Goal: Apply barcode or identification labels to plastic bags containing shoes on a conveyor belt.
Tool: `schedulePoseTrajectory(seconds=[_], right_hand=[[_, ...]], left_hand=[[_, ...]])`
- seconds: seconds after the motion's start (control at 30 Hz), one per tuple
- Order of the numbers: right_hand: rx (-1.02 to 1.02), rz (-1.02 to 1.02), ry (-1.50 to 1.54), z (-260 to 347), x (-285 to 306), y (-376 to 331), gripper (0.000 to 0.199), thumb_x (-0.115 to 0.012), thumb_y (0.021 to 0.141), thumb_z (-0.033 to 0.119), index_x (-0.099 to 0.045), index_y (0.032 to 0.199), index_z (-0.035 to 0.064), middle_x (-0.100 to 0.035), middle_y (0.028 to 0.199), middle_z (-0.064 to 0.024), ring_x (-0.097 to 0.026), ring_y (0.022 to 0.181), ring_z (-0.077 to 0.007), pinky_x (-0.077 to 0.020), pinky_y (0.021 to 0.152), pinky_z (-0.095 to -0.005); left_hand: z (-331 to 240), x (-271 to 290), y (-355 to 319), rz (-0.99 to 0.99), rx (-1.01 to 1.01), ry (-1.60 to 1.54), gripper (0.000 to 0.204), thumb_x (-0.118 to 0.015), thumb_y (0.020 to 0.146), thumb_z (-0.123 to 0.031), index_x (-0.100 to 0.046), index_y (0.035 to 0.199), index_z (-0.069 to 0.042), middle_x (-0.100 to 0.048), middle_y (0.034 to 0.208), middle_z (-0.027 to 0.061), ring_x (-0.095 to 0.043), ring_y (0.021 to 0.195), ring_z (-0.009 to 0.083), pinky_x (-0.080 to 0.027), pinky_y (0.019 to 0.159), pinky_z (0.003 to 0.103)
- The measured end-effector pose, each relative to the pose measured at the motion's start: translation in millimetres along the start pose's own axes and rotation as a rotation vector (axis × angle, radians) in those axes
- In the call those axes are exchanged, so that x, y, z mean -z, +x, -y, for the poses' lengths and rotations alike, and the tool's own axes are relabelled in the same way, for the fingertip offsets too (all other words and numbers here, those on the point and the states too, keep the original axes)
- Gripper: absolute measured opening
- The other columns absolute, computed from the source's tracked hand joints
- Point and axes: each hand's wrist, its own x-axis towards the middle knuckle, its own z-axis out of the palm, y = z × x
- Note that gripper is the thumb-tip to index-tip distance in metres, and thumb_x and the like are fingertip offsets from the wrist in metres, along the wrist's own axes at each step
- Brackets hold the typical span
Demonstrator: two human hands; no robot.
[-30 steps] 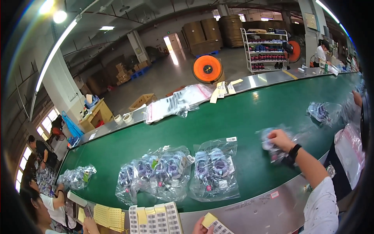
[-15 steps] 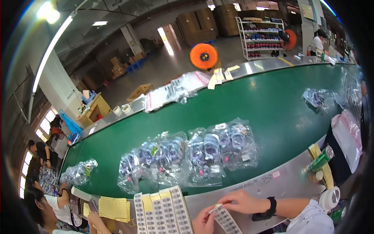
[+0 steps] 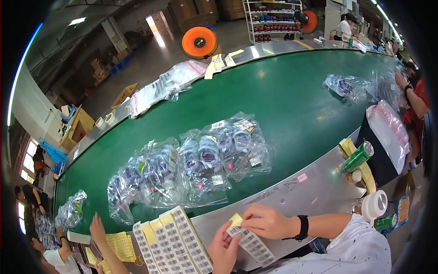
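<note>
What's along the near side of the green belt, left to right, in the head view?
Yellow label sheets → white barcode sheets → left hand → right hand → black wristband → green can → stack of clear bags.

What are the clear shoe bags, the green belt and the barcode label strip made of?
Clear shoe bags: probably thin, glossy plastic, see-through and crinkled.
Green belt: perhaps rubber or plastic, smooth with soft reflections.
Barcode label strip: likely matte paper, thin and without glare.
</note>
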Motion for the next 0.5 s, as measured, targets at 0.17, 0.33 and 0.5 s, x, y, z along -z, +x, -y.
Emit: schedulePoseTrajectory(seconds=[0.17, 0.33, 0.5], right_hand=[[0.045, -0.096, 0.071, 18.4, 32.4, 45.1, 0.003, -0.068, 0.079, 0.005, -0.065, 0.078, 0.0038, -0.059, 0.085, -0.0080, -0.058, 0.076, -0.0231, -0.0472, 0.067, -0.0317], [-0.354, -0.532, 0.317, -143.6, 124.0, 67.3, 0.030, -0.059, 0.088, 0.011, -0.060, 0.118, 0.0089, -0.057, 0.115, -0.0052, -0.052, 0.092, -0.0098, -0.0401, 0.078, -0.0221], [-0.751, -0.485, -0.013, -365.8, 158.6, 66.2, 0.057, -0.064, 0.087, 0.024, -0.041, 0.139, 0.0187, -0.058, 0.102, -0.0025, -0.051, 0.082, -0.0063, -0.0410, 0.068, -0.0208]], left_hand=[[24.2, 19.5, 2.1, -0.060, 0.005, -0.062, 0.046, -0.059, 0.088, 0.000, -0.046, 0.132, 0.001, -0.061, 0.115, 0.0126, -0.062, 0.099, 0.0161, -0.051, 0.083, 0.026], [70.9, -0.9, 22.4, 0.003, 0.156, 0.036, 0.047, -0.059, 0.092, -0.007, -0.043, 0.135, -0.002, -0.060, 0.117, 0.0078, -0.060, 0.101, 0.0123, -0.049, 0.086, 0.026], [77.8, -12.6, 14.2, -0.068, 0.070, -0.027, 0.047, -0.056, 0.095, -0.008, -0.038, 0.138, -0.002, -0.061, 0.113, 0.0085, -0.061, 0.099, 0.0101, -0.050, 0.082, 0.024]])
